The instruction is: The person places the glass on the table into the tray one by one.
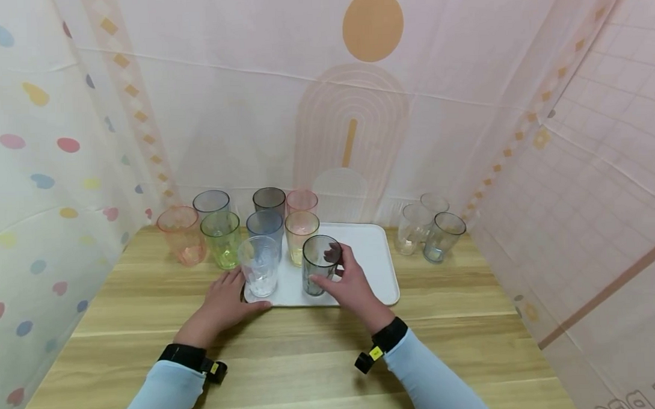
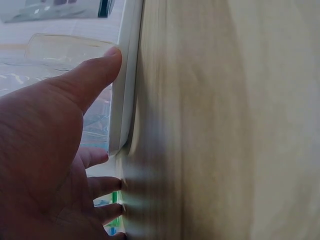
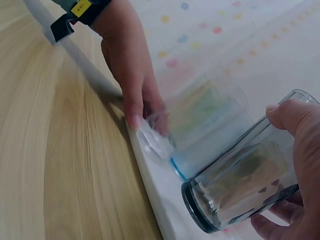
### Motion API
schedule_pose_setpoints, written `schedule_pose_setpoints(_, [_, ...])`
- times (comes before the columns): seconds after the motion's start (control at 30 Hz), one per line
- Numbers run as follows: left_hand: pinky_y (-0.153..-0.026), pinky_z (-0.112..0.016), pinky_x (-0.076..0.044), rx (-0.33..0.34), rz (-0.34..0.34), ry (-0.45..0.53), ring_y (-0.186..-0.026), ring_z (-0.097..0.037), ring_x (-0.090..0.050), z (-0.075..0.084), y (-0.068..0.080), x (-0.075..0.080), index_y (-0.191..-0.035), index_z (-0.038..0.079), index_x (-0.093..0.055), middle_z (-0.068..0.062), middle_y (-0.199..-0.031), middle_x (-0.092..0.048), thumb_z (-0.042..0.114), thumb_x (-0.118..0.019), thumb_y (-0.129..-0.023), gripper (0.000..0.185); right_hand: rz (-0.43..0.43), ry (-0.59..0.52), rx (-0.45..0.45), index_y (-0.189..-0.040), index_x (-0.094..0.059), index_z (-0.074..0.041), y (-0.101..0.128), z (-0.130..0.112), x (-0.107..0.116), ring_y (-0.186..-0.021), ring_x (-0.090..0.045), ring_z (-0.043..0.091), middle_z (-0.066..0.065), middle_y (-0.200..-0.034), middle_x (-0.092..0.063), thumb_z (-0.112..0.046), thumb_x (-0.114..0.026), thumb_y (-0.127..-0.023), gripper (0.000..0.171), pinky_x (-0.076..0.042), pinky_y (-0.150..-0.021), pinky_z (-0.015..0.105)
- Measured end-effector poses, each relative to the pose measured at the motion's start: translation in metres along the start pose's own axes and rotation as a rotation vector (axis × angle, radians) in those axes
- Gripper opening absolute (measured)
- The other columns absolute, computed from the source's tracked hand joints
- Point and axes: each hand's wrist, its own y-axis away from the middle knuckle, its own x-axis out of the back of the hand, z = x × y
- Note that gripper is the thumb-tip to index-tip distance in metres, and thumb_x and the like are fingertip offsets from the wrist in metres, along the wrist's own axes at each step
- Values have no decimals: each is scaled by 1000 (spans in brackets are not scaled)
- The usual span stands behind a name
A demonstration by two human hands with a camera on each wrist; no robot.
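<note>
One smoke-grey, see-through tumbler [image 1: 315, 266], smooth-walled and thick-based, is clamped between the thumb and fingers of your right hand [image 1: 359, 287], over the front of the smooth white tray [image 1: 369, 251]; whether its base touches, I can't quite tell. Your left hand [image 1: 225, 305] spreads, fingers apart, at the tray's rounded corner, beside a clear tumbler [image 1: 258, 267]. Wood-grain tabletop [image 1: 290, 368] lies beneath.

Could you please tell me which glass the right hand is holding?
The smoky grey glass at the near edge of the white tray; only this one has the right hand curled around it.
</note>
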Motion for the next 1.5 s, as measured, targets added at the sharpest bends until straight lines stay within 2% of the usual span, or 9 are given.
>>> schedule_pose_setpoints(0.27, [-122,-82,-26,-14,20,13,-152,-68,-29,-3,-1,-3,-163,-13,-37,-39,-169,-34,74,-79,-89,122,-40,13,29,-160,-41,-6,-9,-7,-19,-141,-58,28,14,-150,-61,-22,-90,-96,82,-52,-116,51])
schedule_pose_setpoints(0.47, [-123,-81,-27,0,8,8,-153,-67,-31,2,1,1,-163,-13,-38,-38,-170,-34,71,-81,-90,119,-47,0,15,-159,-42,-6,-12,-3,-30,-142,-58,33,18,-150,-61,-20,-90,-96,81,-52,-117,52])
schedule_pose_setpoints(0.63, [-119,-83,-28,-25,42,27,-150,-69,-33,1,3,0,-160,-14,-41,-40,-167,-37,73,-81,-89,120,-55,4,-5,-157,-44,-5,-12,0,-36,-138,-60,31,21,-147,-62,-21,-91,-95,79,-52,-117,51])
schedule_pose_setpoints(0.93, [-119,-83,-28,-33,46,32,-150,-69,-33,-6,-1,-5,-161,-13,-41,-39,-168,-36,82,-76,-87,125,-59,11,-17,-156,-46,-5,-11,3,-41,-137,-60,28,16,-144,-62,-23,-91,-95,78,-52,-118,50])
schedule_pose_setpoints(1.13, [-121,-83,-25,-23,48,41,-152,-67,-31,-16,-7,-14,-164,-10,-40,-36,-170,-36,84,-76,-85,127,-59,38,-7,-158,-45,-7,-13,5,-41,-140,-59,27,14,-149,-62,-25,-91,-95,80,-51,-118,50])
schedule_pose_setpoints(1.27, [-122,-83,-24,-19,40,36,-153,-67,-29,-18,-8,-15,-165,-11,-37,-37,-171,-33,83,-75,-87,128,-60,51,-14,-159,-44,-8,-14,7,-42,-141,-59,24,11,-151,-61,-26,-92,-95,82,-51,-118,48])
schedule_pose_setpoints(1.5, [-121,-83,-24,-17,26,38,-153,-67,-29,-8,-2,-6,-164,-13,-37,-38,-170,-33,78,-77,-89,125,-64,47,-12,-159,-42,-9,-14,8,-42,-142,-58,23,11,-152,-60,-25,-93,-94,84,-50,-119,48])
